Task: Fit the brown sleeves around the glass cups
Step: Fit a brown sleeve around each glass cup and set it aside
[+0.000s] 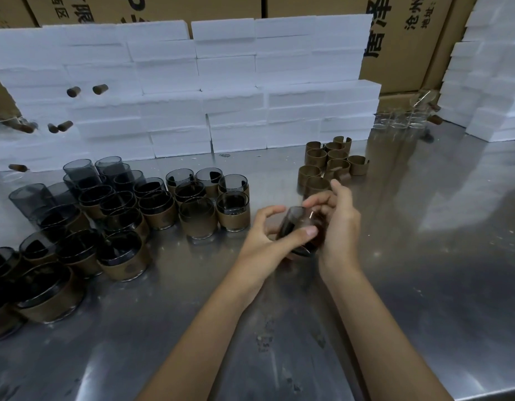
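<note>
A dark glass cup point(298, 227) is held above the metal table point(424, 256) by the curled fingers of the left hand point(265, 238) and right hand point(337, 221). Bare table is seen on the right.

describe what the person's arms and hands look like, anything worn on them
Both forearms come in bare from the bottom edge of the head view: no sleeves, gloves, watch or bands show anywhere along them. The left hand and right hand show no rings on the fingers in view. Fingernails look short and plain. The picture is slightly blurred around the fingers, so fine marks cannot be told.
</note>
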The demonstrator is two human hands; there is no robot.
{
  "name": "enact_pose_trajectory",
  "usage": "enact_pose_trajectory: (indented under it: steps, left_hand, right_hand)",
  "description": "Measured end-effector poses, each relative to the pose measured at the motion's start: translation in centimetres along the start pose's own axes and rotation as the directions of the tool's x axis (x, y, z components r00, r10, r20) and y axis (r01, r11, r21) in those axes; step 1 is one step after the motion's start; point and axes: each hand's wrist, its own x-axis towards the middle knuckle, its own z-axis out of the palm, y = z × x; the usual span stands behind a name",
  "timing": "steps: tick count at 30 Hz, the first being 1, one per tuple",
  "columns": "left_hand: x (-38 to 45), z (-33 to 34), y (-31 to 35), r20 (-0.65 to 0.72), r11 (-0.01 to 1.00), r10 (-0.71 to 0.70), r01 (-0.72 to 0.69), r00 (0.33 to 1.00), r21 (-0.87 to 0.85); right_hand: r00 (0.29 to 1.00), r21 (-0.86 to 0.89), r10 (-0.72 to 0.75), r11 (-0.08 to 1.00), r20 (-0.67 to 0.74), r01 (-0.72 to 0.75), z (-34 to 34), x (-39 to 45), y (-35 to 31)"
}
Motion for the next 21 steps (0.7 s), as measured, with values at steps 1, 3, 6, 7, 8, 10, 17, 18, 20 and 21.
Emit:
enact_pose_trajectory:
  steps: [1,3,6,7,8,10,17,18,20,21]
  left_hand:
    - [0.3,-0.1,0.0,-0.03,0.993,-0.016,0.013,0.999,-0.118]
    - [0.8,-0.5,0.4,-0.028,0.914,-0.032,0.018,0.999,-0.405]
    - [1.0,-1.7,1.0,0.05,0.711,-0.071,0.086,0.996,-0.698]
    - [1.0,-2.0,1.1,0.072,0.673,-0.064,0.096,0.995,-0.734]
    - [0.9,-2.2,1.2,0.085,0.655,-0.05,0.097,0.995,-0.749]
    - [0.8,-2.5,1.2,0.106,0.637,-0.033,0.102,0.994,-0.764]
    - [1.1,-2.3,1.5,-0.093,0.783,-0.094,0.016,0.991,-0.622]
    - [1.2,-2.3,1.4,-0.151,0.837,-0.086,-0.011,0.985,-0.547]
    - [1.0,-2.4,1.2,-0.28,0.942,-0.033,-0.064,0.959,-0.328]
    - [1.0,-2.5,1.0,-0.332,0.98,0.03,-0.093,0.943,-0.176]
  right_hand:
    - [0.999,0.024,0.005,1.0,0.035,-0.006,0.1,0.0,0.0]
    - [0.994,0.004,0.036,0.999,0.107,-0.037,0.2,0.0,-0.1]
    - [0.967,-0.099,0.101,0.992,0.236,-0.079,0.5,-0.4,0.3]
    - [0.952,-0.152,0.11,0.986,0.285,-0.068,0.7,-0.8,0.5]
    - [0.939,-0.199,0.099,0.979,0.33,-0.034,0.9,-1.2,0.8]
    - [0.921,-0.265,0.026,0.96,0.389,0.086,1.3,-1.9,1.4]
    - [0.925,-0.484,-0.174,0.811,0.338,0.329,1.1,-1.5,2.6]
    - [0.93,-0.499,-0.165,0.806,0.329,0.32,1.0,-1.4,2.6]
    - [0.935,-0.555,-0.144,0.772,0.324,0.311,0.8,-1.1,2.8]
    - [0.937,-0.586,-0.123,0.752,0.326,0.302,0.7,-1.0,2.9]
